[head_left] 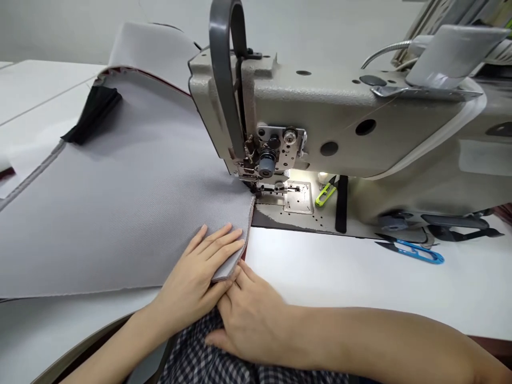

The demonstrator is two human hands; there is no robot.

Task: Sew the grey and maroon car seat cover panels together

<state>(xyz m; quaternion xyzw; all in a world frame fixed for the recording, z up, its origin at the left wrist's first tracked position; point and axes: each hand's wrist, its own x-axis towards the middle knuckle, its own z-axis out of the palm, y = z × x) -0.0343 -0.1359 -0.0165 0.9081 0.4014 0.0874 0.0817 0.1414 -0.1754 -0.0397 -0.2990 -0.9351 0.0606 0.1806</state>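
Note:
A large grey fabric panel (132, 186) with a reddish underlayer at its edge lies under the head of the sewing machine (320, 112). Its right edge runs from the needle area (255, 188) towards me. My left hand (200, 272) rests flat on the panel near its front right corner, fingers stretched out, thumb at the front edge. Right beside it, my right hand (256, 314) has its fingers closed on that same corner, fingertips partly hidden by the fabric and the left hand. The presser foot and needle are hard to make out in the shade.
Yellow-green thread snips (326, 192) and a black strip (341, 204) lie on the machine bed. Blue thread snips (416, 252) rest on the white table (320, 266). A black fabric piece (94, 114) hangs at the panel's far left edge.

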